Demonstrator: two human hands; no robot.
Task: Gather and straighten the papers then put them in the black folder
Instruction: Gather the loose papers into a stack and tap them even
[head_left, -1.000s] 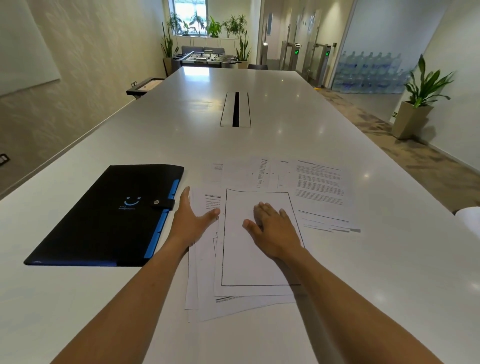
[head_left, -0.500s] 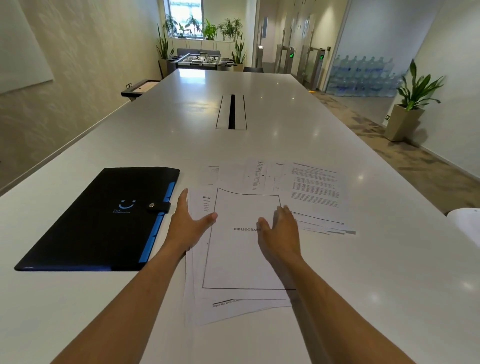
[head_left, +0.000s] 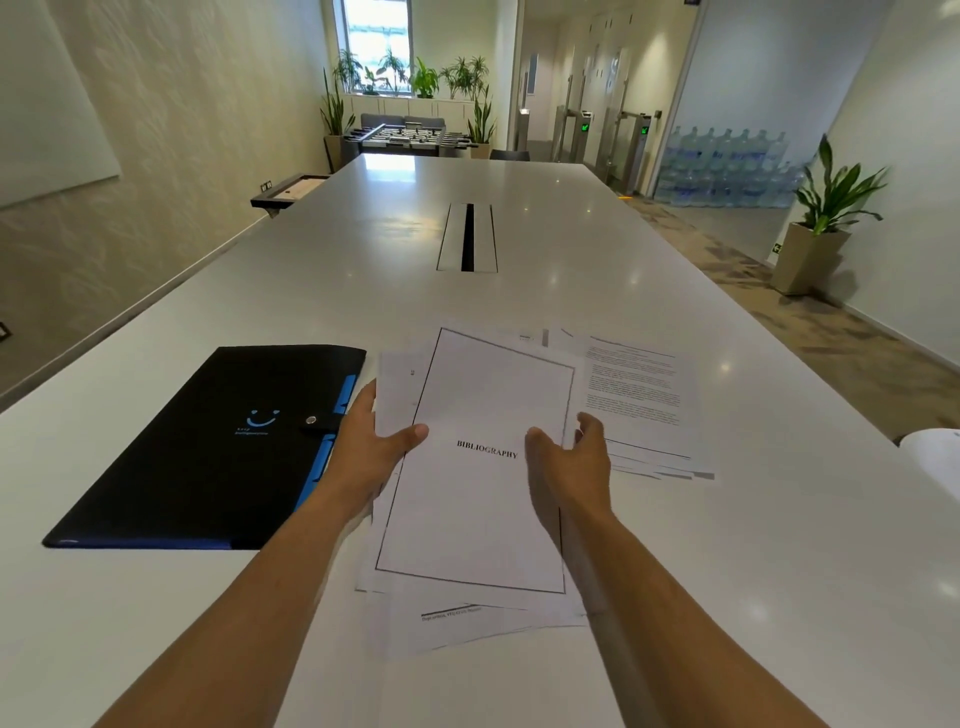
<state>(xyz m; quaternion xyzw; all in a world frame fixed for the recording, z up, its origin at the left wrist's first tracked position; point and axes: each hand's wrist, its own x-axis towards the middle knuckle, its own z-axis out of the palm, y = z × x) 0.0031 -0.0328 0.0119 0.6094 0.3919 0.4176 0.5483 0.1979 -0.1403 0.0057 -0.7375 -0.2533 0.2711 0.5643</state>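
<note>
You are grasping the paper stack (head_left: 483, 499) between both hands, left hand (head_left: 371, 449) nearer the black folder (head_left: 218, 447), lying leftward, long axis running away from you; your right hand (head_left: 574, 460) is gripping the opposite edge.

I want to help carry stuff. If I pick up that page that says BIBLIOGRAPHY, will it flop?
Probably yes: the BIBLIOGRAPHY page is one thin sheet, so it should bend and feel very light. It lies on other loose papers over a glossy table, so it may slide easily.
</note>
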